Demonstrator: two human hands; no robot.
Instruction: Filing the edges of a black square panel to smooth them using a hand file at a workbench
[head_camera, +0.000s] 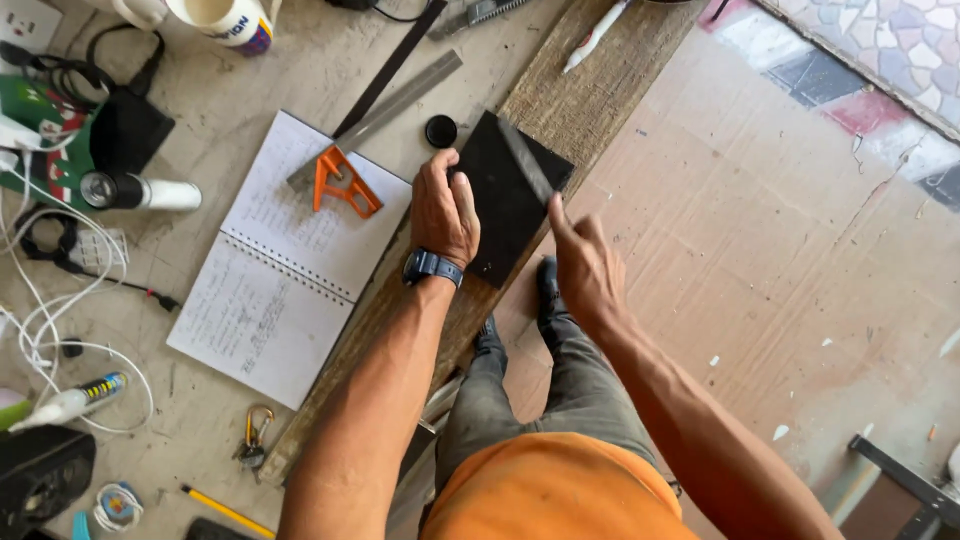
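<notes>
Right now one black square panel (505, 195) lies flat on one weathered wooden plank (590, 90) that runs across the bench edge; the left hand (445, 210) rests on the panel's left edge with fingers curled down over it, and the right hand (585, 265) hovers at its right corner, index finger extended to touch the edge while the other fingers are loosely folded. Nearby lie one open spiral notebook (285, 265), one orange-handled square (345, 180) with its steel ruler, one small black round cap (441, 131), one white marker (595, 35), one yellow pencil (228, 512) and one carabiner (255, 435).
</notes>
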